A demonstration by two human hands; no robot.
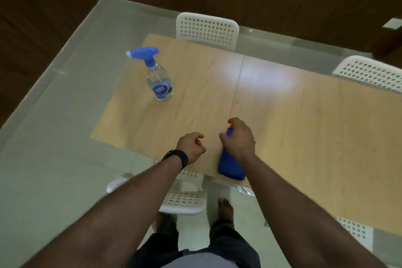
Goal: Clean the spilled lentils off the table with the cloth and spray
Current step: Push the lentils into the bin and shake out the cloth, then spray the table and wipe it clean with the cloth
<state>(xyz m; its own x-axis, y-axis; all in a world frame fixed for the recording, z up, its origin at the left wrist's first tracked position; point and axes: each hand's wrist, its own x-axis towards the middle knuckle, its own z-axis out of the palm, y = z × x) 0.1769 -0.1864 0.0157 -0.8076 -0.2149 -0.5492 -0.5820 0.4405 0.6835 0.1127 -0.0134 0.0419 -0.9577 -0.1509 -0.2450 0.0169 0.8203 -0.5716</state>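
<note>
Blue cloth [229, 164] bunched at the near edge of the wooden table [304, 137], gripped by the right hand [238, 139], left hand [191, 144] loosely curled, nothing held, clear blue-topped spray bottle [157, 76] stood upright well apart.

Ahead of the right hand [238, 137] the table [304, 126] lay open; only the spray bottle [157, 76] stood far-left.

A single wide-angle camera sat on the person's head, looking forward and steeply down. It took in the near edge of the counter [282, 137] close below, both forearms, and the floor [54, 169] beyond.
</note>
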